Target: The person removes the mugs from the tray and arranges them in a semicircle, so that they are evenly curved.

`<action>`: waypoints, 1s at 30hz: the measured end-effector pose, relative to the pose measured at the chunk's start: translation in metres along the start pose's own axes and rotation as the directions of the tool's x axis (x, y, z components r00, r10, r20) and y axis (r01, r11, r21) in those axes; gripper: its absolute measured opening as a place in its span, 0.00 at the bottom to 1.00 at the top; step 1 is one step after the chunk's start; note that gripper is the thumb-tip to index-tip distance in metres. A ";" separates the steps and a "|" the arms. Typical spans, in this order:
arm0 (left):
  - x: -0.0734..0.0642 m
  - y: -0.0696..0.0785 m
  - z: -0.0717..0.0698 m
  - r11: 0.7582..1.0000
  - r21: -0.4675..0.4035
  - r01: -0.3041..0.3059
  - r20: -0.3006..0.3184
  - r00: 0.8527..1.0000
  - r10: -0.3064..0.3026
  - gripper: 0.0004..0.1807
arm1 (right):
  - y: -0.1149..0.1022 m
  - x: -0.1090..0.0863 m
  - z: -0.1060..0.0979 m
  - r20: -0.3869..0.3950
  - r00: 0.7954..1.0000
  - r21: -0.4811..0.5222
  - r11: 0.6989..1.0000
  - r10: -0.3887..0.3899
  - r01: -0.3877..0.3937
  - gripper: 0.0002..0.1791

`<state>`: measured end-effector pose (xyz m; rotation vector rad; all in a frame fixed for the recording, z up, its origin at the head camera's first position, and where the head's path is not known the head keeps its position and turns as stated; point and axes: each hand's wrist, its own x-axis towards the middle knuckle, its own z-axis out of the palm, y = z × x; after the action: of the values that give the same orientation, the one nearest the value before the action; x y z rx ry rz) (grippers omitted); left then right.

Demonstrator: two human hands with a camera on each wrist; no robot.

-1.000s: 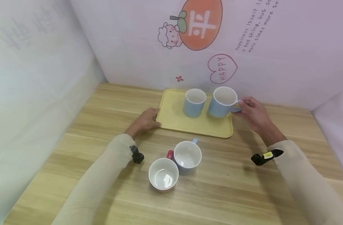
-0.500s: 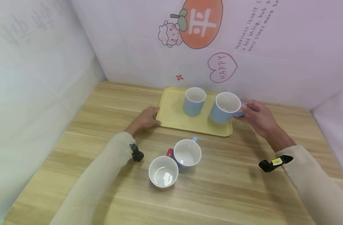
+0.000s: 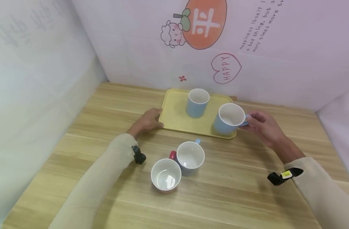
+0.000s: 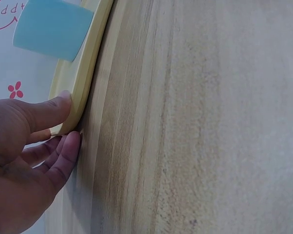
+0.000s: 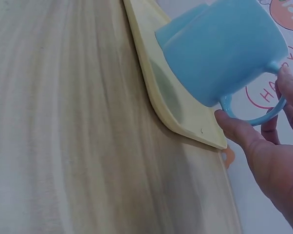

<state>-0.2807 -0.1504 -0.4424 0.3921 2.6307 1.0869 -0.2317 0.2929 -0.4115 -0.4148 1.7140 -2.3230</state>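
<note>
Positioning of one blue mug [image 3: 225, 123] over the right end of the yellow tray [image 3: 174, 111] looks like the step in hand. The right hand [image 3: 263, 128] pinches the mug's handle [image 3: 245, 120] between thumb and fingers; its shadow falls on the tray, and the mug appears to hang just above it — whether its base is quite level I cannot tell. The left hand [image 3: 146, 121] grips the tray's left end, thumb over the rim and fingers curled at the edge, seemingly to steady it. A second mug [image 3: 196, 107] stands upright on the tray, left of the held one and farther back. Nearer, on the wooden table [image 3: 229, 197], a red-handled mug [image 3: 166, 175] and a blue-handled mug [image 3: 190, 159] stand close together. As I judge it, the next move calls for a gentle, level lowering inside the rim — clear of the neighbouring mug, with the tray held firm.
</note>
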 end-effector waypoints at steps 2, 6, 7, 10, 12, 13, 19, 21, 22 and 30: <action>0.000 0.001 0.000 1.000 0.000 -0.006 0.001 1.000 0.006 0.42 | -0.001 -0.005 0.001 -0.015 1.000 -0.010 1.000 0.005 -0.005 0.11; -0.001 0.002 0.000 1.000 -0.007 0.003 -0.009 1.000 -0.003 0.42 | -0.001 -0.013 0.003 -0.027 1.000 -0.018 1.000 0.006 -0.007 0.11; -0.001 0.002 0.000 1.000 -0.013 0.007 -0.010 1.000 -0.008 0.42 | 0.000 -0.015 0.004 -0.025 1.000 -0.017 1.000 0.004 -0.004 0.11; -0.001 0.001 0.001 0.999 -0.032 0.019 -0.015 1.000 -0.020 0.42 | 0.000 -0.021 0.007 -0.020 1.000 -0.025 1.000 0.002 -0.002 0.11; 0.000 0.001 0.001 0.999 -0.033 0.027 -0.017 0.999 -0.028 0.42 | 0.001 -0.025 0.010 -0.027 1.000 -0.052 0.999 0.004 -0.005 0.10; 0.000 0.001 0.002 0.999 -0.033 0.030 -0.019 0.999 -0.030 0.42 | 0.001 -0.027 0.011 -0.032 0.999 -0.064 0.998 0.004 -0.006 0.10; -0.002 0.003 0.001 1.000 -0.008 0.019 -0.026 0.999 -0.019 0.42 | 0.007 -0.039 0.019 -0.017 1.000 -0.081 0.996 -0.025 0.024 0.14; -0.002 0.002 0.000 1.000 0.005 0.002 -0.026 1.000 -0.002 0.42 | 0.009 -0.042 0.020 -0.005 1.000 -0.085 0.996 -0.027 0.027 0.15; -0.002 0.002 0.000 1.000 0.013 -0.007 -0.027 1.000 0.007 0.42 | 0.010 -0.044 0.021 -0.001 1.000 -0.092 0.995 -0.026 0.025 0.15; 0.002 -0.001 0.001 0.999 -0.035 -0.005 -0.039 0.999 0.004 0.44 | 0.018 -0.057 0.021 0.033 0.999 -0.198 0.980 -0.012 0.018 0.14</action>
<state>-0.2825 -0.1499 -0.4446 0.3736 2.6415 1.1512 -0.1705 0.2887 -0.4278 -0.4985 1.9408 -2.1504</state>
